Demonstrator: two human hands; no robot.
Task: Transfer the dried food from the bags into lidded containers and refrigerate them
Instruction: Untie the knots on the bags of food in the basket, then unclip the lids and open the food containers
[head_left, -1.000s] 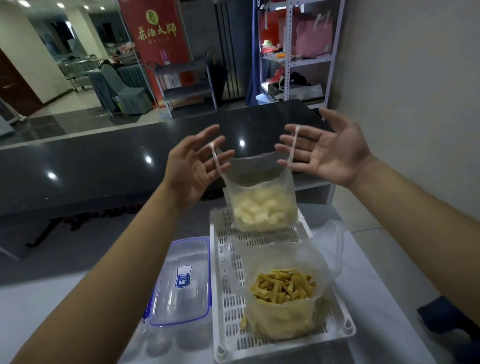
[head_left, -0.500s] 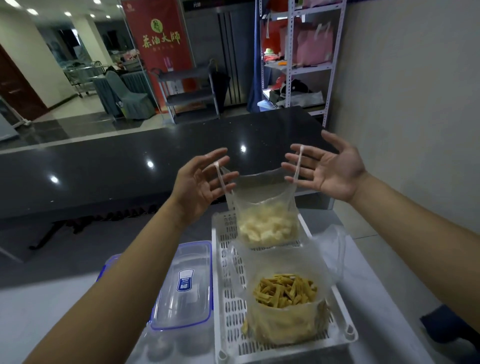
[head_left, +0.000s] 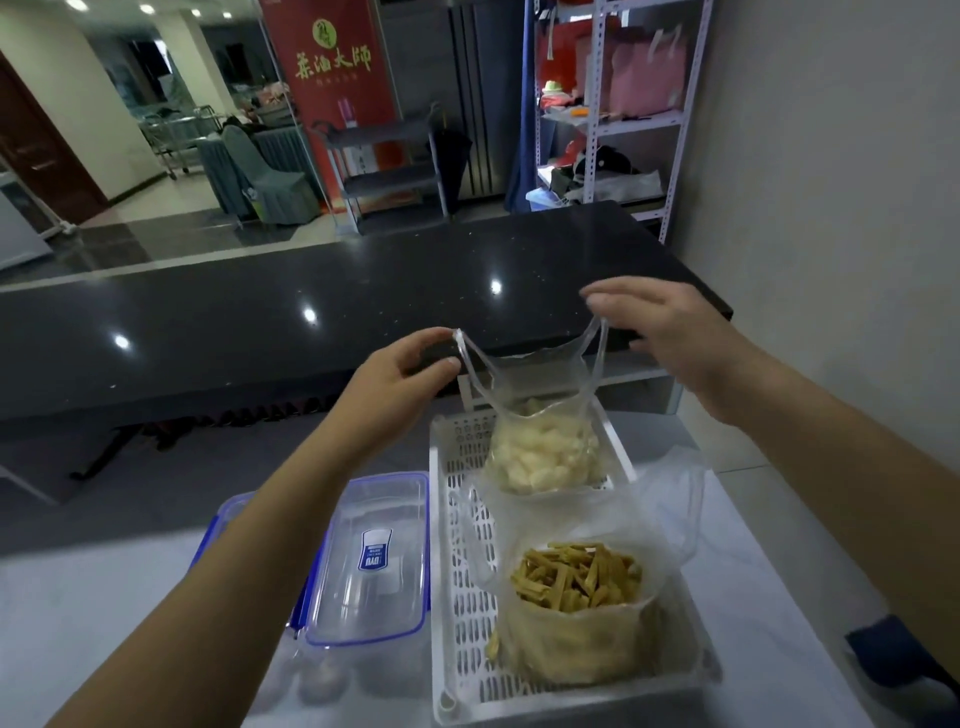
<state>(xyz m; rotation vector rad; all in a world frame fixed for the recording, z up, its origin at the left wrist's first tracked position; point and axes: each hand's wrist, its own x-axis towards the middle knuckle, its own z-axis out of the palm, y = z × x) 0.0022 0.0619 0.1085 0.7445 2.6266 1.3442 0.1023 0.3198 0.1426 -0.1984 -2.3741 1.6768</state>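
A clear plastic bag of pale white dried pieces (head_left: 540, 457) stands in the far end of a white slotted basket (head_left: 462, 597). My left hand (head_left: 400, 369) pinches its left handle loop, and my right hand (head_left: 660, 322) holds the right loop, palm down, stretching the mouth wide. A second open bag of yellow dried strips (head_left: 576, 608) sits in the basket's near end. A clear lidded container with blue clips (head_left: 369, 561) lies left of the basket, lid on.
The basket and container rest on a pale table (head_left: 78, 597). A long black counter (head_left: 311, 312) runs behind it. A grey wall is on the right, with metal shelving (head_left: 613, 114) at the back. A dark blue object (head_left: 904, 665) lies at the right edge.
Both hands turned from palms up to palms down and dropped lower, closing on the loops. The white bag came down with them and now sits in the basket.
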